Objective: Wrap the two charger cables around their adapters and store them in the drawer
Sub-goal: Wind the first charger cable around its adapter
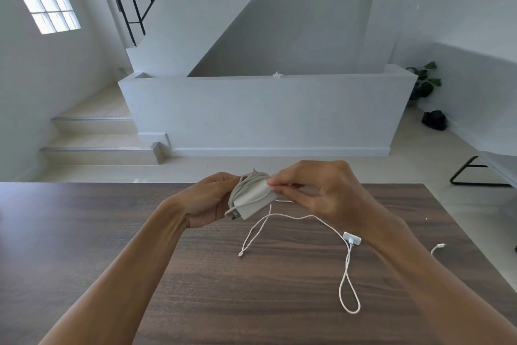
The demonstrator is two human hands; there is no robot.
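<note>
My left hand point(208, 200) grips a white square adapter point(253, 199) above the far part of the dark wood table point(140, 246). Its white cable is wound around the adapter in several turns. My right hand point(321, 193) pinches that cable at the adapter's upper right corner. A second, small white adapter point(352, 239) lies on the table under my right forearm. Its thin white cable point(279, 217) trails loose across the table to the left, and another stretch loops toward me. The drawer is not in view.
A loose white cable end point(437, 247) lies near the table's right edge. Beyond the table are a tiled floor, a low white wall point(265, 112), steps at the left, a black bag point(434, 120), a potted plant point(423, 80) and a black-legged bench point(475, 171) at the right.
</note>
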